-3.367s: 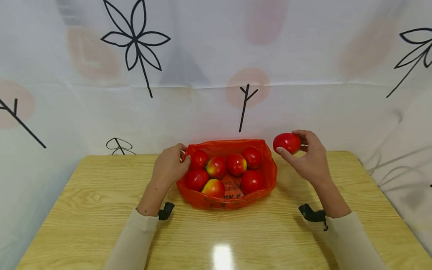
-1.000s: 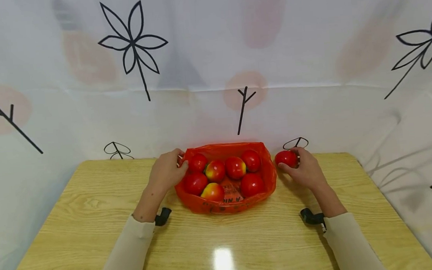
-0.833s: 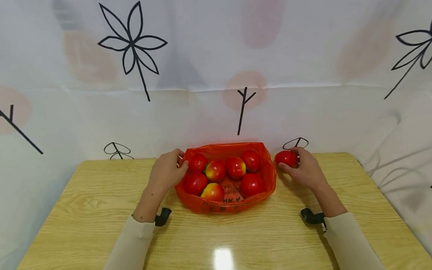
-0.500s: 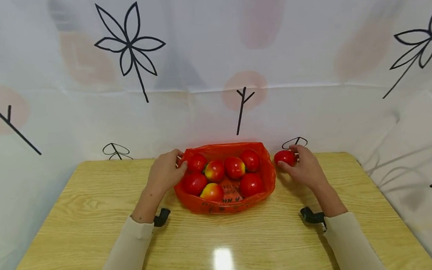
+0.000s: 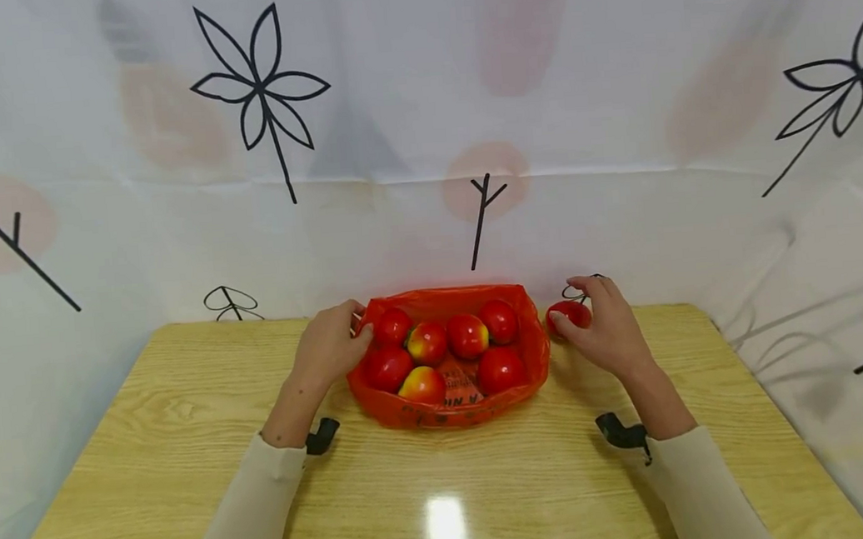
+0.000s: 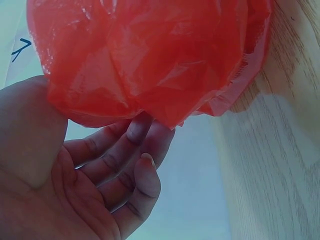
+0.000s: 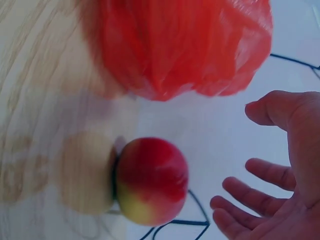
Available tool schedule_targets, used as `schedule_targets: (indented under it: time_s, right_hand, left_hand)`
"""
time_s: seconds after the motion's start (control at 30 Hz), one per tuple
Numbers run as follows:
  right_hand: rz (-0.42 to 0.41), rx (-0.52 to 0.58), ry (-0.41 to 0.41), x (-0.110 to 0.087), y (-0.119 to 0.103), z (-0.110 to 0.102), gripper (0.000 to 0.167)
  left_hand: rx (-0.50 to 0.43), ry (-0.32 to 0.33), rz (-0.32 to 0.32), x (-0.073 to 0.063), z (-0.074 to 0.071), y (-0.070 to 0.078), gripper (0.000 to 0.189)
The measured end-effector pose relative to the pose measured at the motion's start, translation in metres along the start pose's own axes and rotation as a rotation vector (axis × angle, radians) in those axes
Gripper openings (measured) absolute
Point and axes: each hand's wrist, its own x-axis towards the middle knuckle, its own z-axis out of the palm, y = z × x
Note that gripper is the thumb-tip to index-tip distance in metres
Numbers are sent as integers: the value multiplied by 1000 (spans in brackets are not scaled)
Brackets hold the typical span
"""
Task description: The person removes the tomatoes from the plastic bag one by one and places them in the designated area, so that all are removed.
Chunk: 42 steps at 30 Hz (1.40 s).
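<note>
A red plastic bag [image 5: 452,414], its mouth folded wide, stands near the table's back edge. Inside lie several glossy red apples [image 5: 500,370], some with yellow patches. My left hand [image 5: 327,343] grips the bag's left rim between thumb and fingers; in the left wrist view, the fingertips [image 6: 142,125] go partly out of sight behind the red plastic. Just right of the bag, a single red-and-yellow apple [image 7: 152,181] rests on the table. My right hand [image 5: 610,332] hovers over this apple, fingers spread and apart from it in the right wrist view.
The light wooden table [image 5: 387,498] reaches back to a pale cloth backdrop [image 5: 398,222] printed with black leaf and twig drawings. Each wrist wears a black camera mount [image 5: 623,431].
The right hand has lowered the apple from mid-air onto the table beside the bag, then let go and lifted its fingers off. The left hand has stayed at the bag's rim.
</note>
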Motion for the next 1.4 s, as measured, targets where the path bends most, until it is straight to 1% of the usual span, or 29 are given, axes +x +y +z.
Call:
schedule_targets:
  time_s: [0.27, 0.5, 0.6, 0.87, 1.1, 1.27, 1.4]
  right_hand:
    - [-46, 19, 30, -2, -20, 0, 63]
    - [-130, 50, 70, -4, -33, 5, 55]
    - [-164, 54, 72, -4, -38, 9, 54]
    - [-230, 63, 39, -4, -47, 19, 54]
    - [-283, 72, 14, -3, -54, 21, 54]
    - [-307, 83, -38, -2, -59, 25, 54]
    - [-339, 87, -81, -1, -63, 30, 55]
  left_hand:
    - [-1, -2, -1, 0, -1, 0, 34]
    - [-9, -6, 1, 0, -1, 0, 34]
    - [-7, -10, 2, 0, -1, 0, 34]
    - [-3, -14, -1, 1, -1, 1, 34]
    - [-2, -18, -7, 1, -1, 2, 34]
    - [2, -10, 7, 2, -1, 2, 33]
    - [1, -11, 4, 2, 0, 2, 32]
